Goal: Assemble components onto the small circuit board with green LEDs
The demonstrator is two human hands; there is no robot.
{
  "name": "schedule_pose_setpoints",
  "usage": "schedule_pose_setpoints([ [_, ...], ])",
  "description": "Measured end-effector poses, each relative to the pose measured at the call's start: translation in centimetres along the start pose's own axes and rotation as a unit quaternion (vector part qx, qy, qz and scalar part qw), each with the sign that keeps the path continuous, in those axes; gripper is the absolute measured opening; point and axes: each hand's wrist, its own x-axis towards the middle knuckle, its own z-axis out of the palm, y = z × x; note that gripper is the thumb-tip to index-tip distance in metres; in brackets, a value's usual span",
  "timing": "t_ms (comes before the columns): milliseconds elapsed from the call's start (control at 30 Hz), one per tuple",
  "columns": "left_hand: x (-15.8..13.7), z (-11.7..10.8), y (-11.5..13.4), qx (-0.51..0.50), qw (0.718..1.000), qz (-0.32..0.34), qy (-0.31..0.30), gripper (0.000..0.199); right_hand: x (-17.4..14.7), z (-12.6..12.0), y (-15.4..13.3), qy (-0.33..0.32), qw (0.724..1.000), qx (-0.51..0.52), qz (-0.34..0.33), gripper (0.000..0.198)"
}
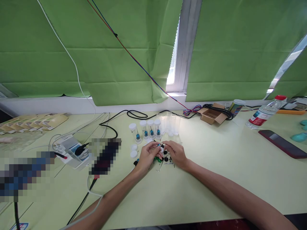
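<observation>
My left hand (148, 155) pinches a small blue part (158, 145) between thumb and fingertips. My right hand (176, 153) is close against it, fingers bent together at the same spot; whatever they grip is too small to make out. Below and between the hands lie small green pieces (158, 159), black discs (166, 159) and thin bent metal wires (159, 169), partly covered by my fingers. Just beyond my hands stand several clear capped tubes (151, 129) with blue parts inside. White caps (133, 154) lie left of my left hand, near a small black part (136, 162).
More clear tubes (171, 124) stand behind my right hand. A white box (74, 156) with cables is on the left. An open cardboard box (211, 115), a can (236, 107), a water bottle (266, 113) and a dark phone (283, 143) are on the right.
</observation>
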Motion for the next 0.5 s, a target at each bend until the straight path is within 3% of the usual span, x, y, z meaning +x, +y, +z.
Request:
schedule_pose_setpoints([
  [500,-0.04,0.10,-0.15,0.001,1.000,0.013,0.000,0.032,-0.19,0.22,0.18,0.020,1.000,-0.007,-0.012,0.019],
])
